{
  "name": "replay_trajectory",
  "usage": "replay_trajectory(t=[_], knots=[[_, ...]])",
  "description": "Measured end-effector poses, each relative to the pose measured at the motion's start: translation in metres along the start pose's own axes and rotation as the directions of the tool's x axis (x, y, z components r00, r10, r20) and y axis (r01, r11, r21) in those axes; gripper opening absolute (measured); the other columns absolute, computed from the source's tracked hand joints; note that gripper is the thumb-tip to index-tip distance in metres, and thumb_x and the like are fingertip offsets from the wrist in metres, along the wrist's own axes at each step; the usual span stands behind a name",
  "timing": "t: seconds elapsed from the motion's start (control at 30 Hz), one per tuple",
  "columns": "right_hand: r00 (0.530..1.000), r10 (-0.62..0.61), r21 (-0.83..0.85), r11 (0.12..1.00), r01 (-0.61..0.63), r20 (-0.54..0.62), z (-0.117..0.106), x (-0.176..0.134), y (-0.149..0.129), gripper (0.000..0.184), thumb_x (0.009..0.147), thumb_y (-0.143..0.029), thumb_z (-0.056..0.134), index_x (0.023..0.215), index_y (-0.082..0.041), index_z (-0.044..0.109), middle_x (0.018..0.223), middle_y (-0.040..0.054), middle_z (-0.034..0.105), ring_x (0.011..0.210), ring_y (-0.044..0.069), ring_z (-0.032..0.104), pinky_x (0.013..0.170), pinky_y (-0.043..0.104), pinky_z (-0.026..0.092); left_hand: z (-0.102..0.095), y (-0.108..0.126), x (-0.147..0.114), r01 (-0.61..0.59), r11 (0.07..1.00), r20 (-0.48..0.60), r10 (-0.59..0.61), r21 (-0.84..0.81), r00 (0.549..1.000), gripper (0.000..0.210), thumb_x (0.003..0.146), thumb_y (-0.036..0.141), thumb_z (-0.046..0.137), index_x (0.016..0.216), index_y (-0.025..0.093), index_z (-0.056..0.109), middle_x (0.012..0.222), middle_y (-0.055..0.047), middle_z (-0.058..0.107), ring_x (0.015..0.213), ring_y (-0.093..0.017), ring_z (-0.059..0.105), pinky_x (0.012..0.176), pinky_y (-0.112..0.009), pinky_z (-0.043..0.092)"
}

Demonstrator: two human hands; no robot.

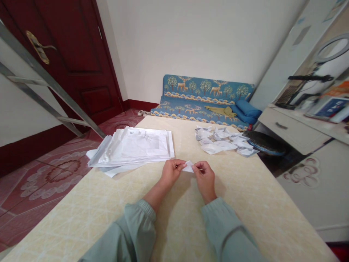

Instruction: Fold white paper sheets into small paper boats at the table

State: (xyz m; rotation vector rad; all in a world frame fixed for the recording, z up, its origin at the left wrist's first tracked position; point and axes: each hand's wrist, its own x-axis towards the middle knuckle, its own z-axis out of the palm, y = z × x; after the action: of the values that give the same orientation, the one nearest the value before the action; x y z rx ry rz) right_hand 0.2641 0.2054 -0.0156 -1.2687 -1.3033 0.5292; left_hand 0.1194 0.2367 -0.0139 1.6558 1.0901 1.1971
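A small folded piece of white paper (pixel 188 167) is held just above the table, in front of me. My left hand (pixel 172 171) pinches its left corner between thumb and forefinger. On the opposite side, my right hand (pixel 205 177) grips the right corner in the same way. Beyond my left hand lies a stack of white paper sheets (pixel 144 143), some edges uneven and sticking out. Past my right hand is a loose heap of folded white paper pieces (pixel 222 140).
The table (pixel 95 214) has a pale yellow patterned cover. Behind it stands a blue sofa (pixel 185 103) with a deer print and a yellow-green cloth (pixel 222 110). A metal ladder (pixel 54 83) leans at left, by a red door (pixel 73 54). A white cabinet (pixel 297 131) stands at right.
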Motion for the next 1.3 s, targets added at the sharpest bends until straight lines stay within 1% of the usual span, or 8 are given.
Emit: replay_trajectory(t=[0.13,0.23,0.33,0.47,0.6,0.83,1.0,1.3], knots=[[0.998,0.015,0.163,0.987,-0.004,-0.066,-0.010,0.001,-0.005,0.024,0.079,-0.039,0.054,0.087,-0.017,0.057,0.078,0.0007,0.060,0.068,0.013,0.055,0.060,0.024,0.044,0.017,0.016,0.014,0.064,0.983,0.030,-0.060,-0.171,0.998,0.025,0.077,0.031,0.056,0.082,0.010,0.069,0.055,-0.002,0.061,0.047,-0.011,0.052,0.046,-0.020,0.037],[0.998,0.057,0.258,0.965,-0.051,-0.017,-0.016,-0.001,-0.008,0.033,0.083,-0.043,0.049,0.101,-0.017,0.060,0.081,0.0015,0.062,0.064,0.013,0.055,0.058,0.024,0.045,0.028,0.018,0.014,0.084,0.976,-0.032,-0.092,-0.203,0.995,0.028,0.079,0.033,0.053,0.084,0.009,0.067,0.043,0.003,0.049,0.037,-0.008,0.040,0.041,-0.019,0.030],[0.994,0.080,0.317,0.943,-0.100,0.075,-0.017,-0.002,-0.007,0.040,0.084,-0.044,0.050,0.110,-0.017,0.062,0.071,0.0015,0.063,0.061,0.013,0.055,0.056,0.025,0.046,0.031,0.010,0.008,0.048,0.978,-0.101,-0.069,-0.201,0.993,0.029,0.082,0.034,0.050,0.085,0.010,0.067,0.043,0.005,0.046,0.040,-0.007,0.037,0.044,-0.019,0.030],[0.986,0.123,0.396,0.904,-0.159,0.114,-0.014,-0.002,-0.002,0.038,0.078,-0.044,0.059,0.102,-0.017,0.069,0.075,0.0026,0.066,0.061,0.014,0.057,0.058,0.028,0.050,0.026,0.004,0.003,0.015,0.982,-0.122,-0.039,-0.190,0.992,0.027,0.080,0.033,0.053,0.085,0.011,0.068,0.047,0.004,0.048,0.044,-0.008,0.040,0.048,-0.020,0.033],[0.958,0.208,0.489,0.826,-0.280,0.196,-0.012,-0.001,0.003,0.039,0.075,-0.049,0.061,0.093,-0.017,0.072,0.083,0.0051,0.069,0.059,0.014,0.059,0.059,0.030,0.053,0.020,0.004,0.000,0.007,0.984,-0.117,-0.028,-0.178,0.993,0.026,0.078,0.032,0.054,0.084,0.012,0.069,0.046,0.004,0.047,0.045,-0.009,0.040,0.049,-0.021,0.033],[0.947,0.148,0.558,0.777,-0.290,0.285,-0.013,-0.001,0.001,0.036,0.072,-0.044,0.067,0.098,-0.019,0.071,0.097,0.0065,0.068,0.071,0.016,0.065,0.070,0.035,0.056,0.017,-0.001,0.001,0.026,0.984,-0.153,-0.054,-0.174,0.987,0.028,0.079,0.032,0.052,0.089,0.011,0.070,0.046,0.005,0.046,0.045,-0.009,0.039,0.049,-0.021,0.033],[0.963,0.181,0.486,0.835,-0.258,0.201,-0.011,-0.002,0.002,0.036,0.072,-0.044,0.067,0.096,-0.017,0.072,0.093,0.0058,0.070,0.071,0.018,0.066,0.071,0.039,0.057,0.015,0.000,0.000,0.007,0.992,-0.161,-0.028,-0.124,0.987,0.028,0.081,0.031,0.051,0.091,0.012,0.069,0.050,0.003,0.047,0.048,-0.010,0.040,0.051,-0.021,0.034],[0.969,0.245,0.357,0.904,-0.235,0.018,-0.010,-0.003,0.009,0.031,0.070,-0.044,0.068,0.081,-0.015,0.072,0.062,0.0027,0.068,0.057,0.020,0.064,0.061,0.037,0.057,0.014,0.012,-0.006,-0.200,0.973,-0.073,0.209,0.113,0.975,0.029,0.088,0.029,0.043,0.078,0.016,0.068,0.057,0.001,0.046,0.059,-0.012,0.047,0.061,-0.023,0.036]])
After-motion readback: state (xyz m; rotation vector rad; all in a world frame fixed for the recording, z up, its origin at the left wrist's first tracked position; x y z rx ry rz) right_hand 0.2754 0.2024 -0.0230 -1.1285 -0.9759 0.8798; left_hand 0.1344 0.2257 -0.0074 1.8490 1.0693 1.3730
